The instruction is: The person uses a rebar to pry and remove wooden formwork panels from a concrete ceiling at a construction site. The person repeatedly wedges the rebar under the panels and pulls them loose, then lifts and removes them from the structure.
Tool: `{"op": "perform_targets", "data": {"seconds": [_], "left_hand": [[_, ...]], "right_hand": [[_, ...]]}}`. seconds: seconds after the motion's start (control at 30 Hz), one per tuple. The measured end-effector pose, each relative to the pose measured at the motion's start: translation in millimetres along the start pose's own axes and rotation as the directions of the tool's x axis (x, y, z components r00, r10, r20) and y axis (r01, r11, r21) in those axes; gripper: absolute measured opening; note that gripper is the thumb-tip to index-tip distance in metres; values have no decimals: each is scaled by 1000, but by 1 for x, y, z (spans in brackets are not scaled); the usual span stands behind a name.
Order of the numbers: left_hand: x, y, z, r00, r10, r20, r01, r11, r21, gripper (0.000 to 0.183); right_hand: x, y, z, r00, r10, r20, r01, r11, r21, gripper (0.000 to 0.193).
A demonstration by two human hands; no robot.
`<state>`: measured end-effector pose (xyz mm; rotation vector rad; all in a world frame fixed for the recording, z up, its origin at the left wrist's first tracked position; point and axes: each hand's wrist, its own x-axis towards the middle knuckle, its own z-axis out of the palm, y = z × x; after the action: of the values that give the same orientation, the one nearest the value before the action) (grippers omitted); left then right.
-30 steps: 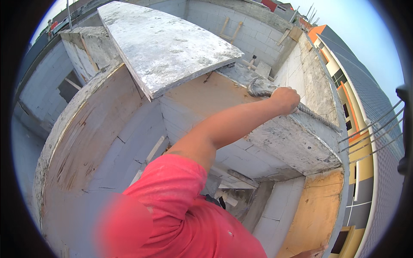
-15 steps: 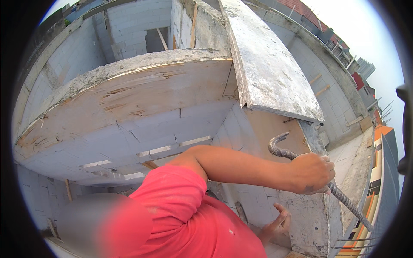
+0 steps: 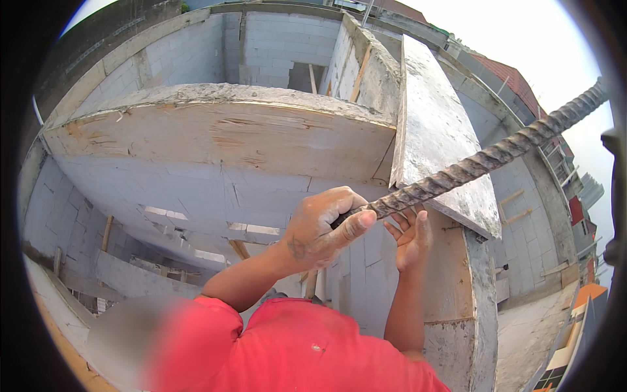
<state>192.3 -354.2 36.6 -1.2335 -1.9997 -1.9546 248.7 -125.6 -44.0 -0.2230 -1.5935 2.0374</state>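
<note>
A thick ribbed steel rebar (image 3: 483, 160) slants across the right half of the head view. Its lower end lies in my left hand (image 3: 317, 225), whose fingers are closed round it with the thumb along the bar. From there it rises to the upper right, running out at the view's edge. My right hand (image 3: 411, 240) is raised just below the bar, palm toward me, fingers apart. Whether its fingertips touch the bar I cannot tell. Behind the rebar is a sloping, cement-stained board (image 3: 439, 124) on top of the wall corner.
A wooden formwork panel (image 3: 222, 140) with a rough concrete top crosses in front of me. Pale block walls (image 3: 287, 36) enclose deep spaces beyond and below. A concrete column (image 3: 483, 294) stands at the right, with an orange-topped structure (image 3: 591, 294) farther out.
My left hand has come back from the far right toward the middle, swinging the rebar from pointing down right to up right. My right hand has risen beneath it. The view has shifted.
</note>
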Motion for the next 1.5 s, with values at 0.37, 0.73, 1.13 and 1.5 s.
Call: {"op": "perform_targets", "data": {"seconds": [0.37,0.73,1.13,1.5], "left_hand": [[-170,-62,-77,611,-435,-662,346,898,-271,52],[-155,-50,-145,389,-379,-839,-83,893,-442,49],[-189,-43,-169,585,-259,-769,-80,925,-372,41],[-263,-125,-136,38,-890,-454,-77,450,-889,33]], "right_hand": [[-50,87,31,796,404,450,-299,910,-287,57],[-84,105,151,577,260,775,255,844,-473,66],[-121,124,200,739,51,671,93,980,-177,44],[-89,138,150,778,-71,624,264,939,-222,34]]}}
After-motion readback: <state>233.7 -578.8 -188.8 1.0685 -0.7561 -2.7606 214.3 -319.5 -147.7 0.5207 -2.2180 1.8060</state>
